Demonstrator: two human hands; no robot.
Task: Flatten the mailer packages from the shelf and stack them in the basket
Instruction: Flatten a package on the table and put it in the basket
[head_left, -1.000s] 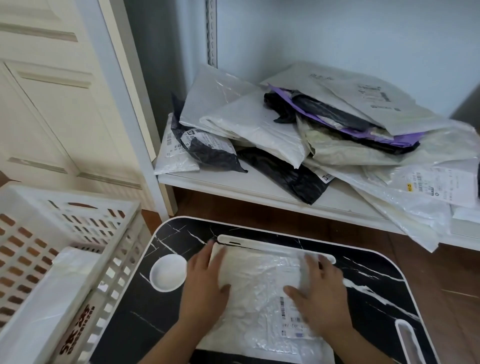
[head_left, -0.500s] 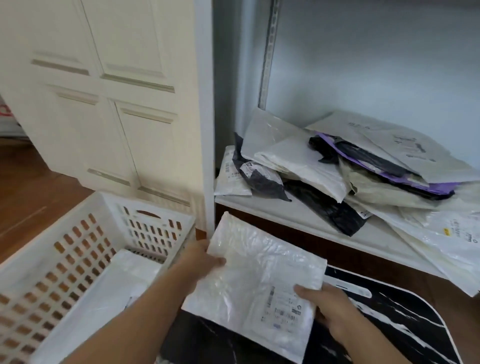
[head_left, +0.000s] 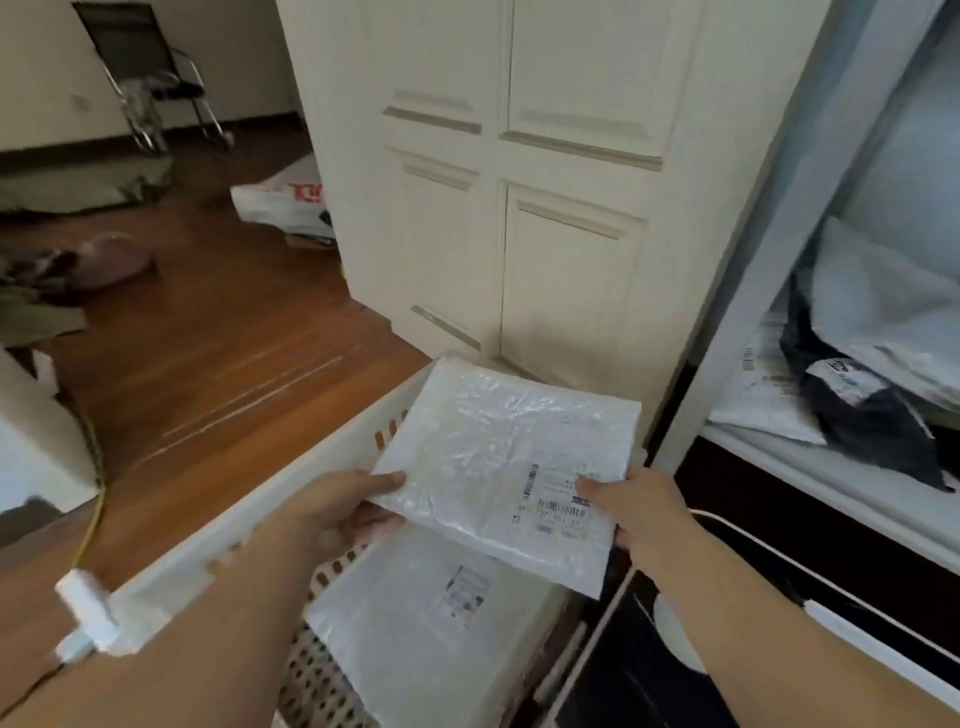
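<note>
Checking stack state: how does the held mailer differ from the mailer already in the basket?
The held mailer is gripped by the left hand and right hand above the basket; the basket mailer lies loose inside. The held one is nearer and brighter. Both are white with labels.

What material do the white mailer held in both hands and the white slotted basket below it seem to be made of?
White mailer: probably thin plastic film, glossy; it shows crinkles and shiny highlights, perhaps bubble padding inside.
White slotted basket: apparently rigid moulded plastic, matte; its wall has evenly cut slots and a thick smooth rim.
</note>
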